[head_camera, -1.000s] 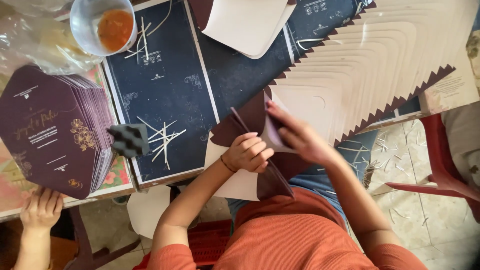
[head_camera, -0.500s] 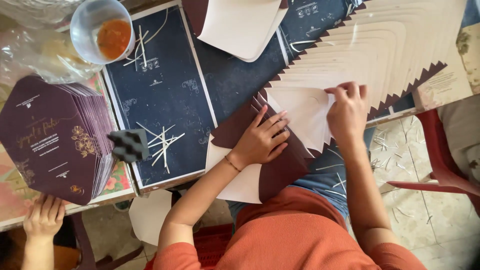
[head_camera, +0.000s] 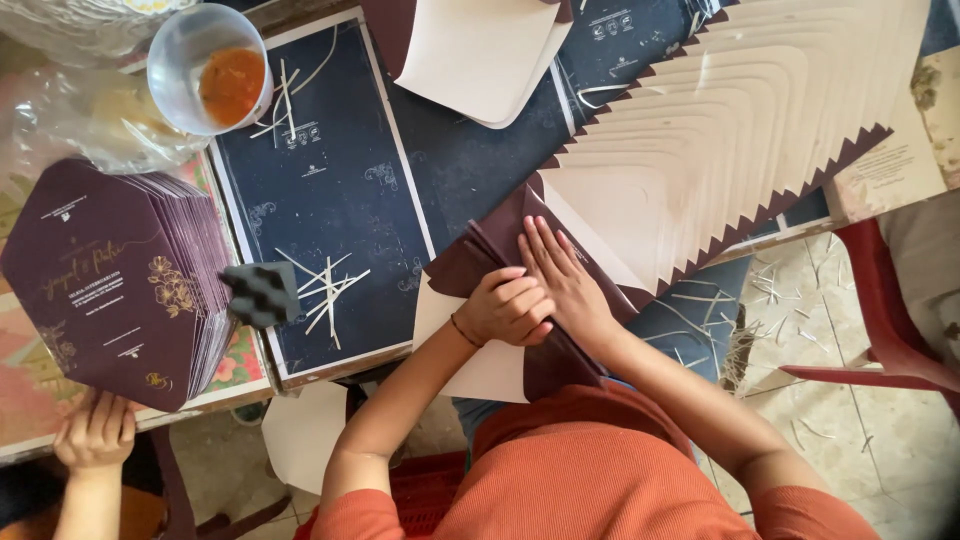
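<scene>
— Head view, looking straight down: what are the two hands on?

— Both are on a maroon envelope (head_camera: 520, 300) lying at the near edge of the table (head_camera: 330, 190), just in front of the person in the orange top. The left hand (head_camera: 508, 308) is curled into a loose fist, knuckles pressing down on the folded flap. The right hand (head_camera: 565, 275) lies flat beside it, fingers (head_camera: 545, 240) stretched out and pressed along the fold. Neither hand grasps anything; both only press.

— And the two hands touch?

— Yes, side by side, left fist against the right palm edge.

— What lies around the envelope?

— Just right of it, a long fan of unfolded envelopes (head_camera: 740, 150), cream insides up, their maroon tips forming a saw-tooth edge; the nearest one touches the envelope under the hands. A cream sheet (head_camera: 480, 365) sticks out beneath it, over the table edge. Well to the left is a stack of finished maroon envelopes (head_camera: 110, 280) with gold print, a dark sponge (head_camera: 258, 293) just beside it, and thin pale strips (head_camera: 325, 290) scattered next to that. At the far left corner stands a clear cup (head_camera: 205, 65) holding orange liquid.

— Anyone else?

— A second person's hand (head_camera: 95, 432) grips the near table edge, far left, below the stack.
</scene>
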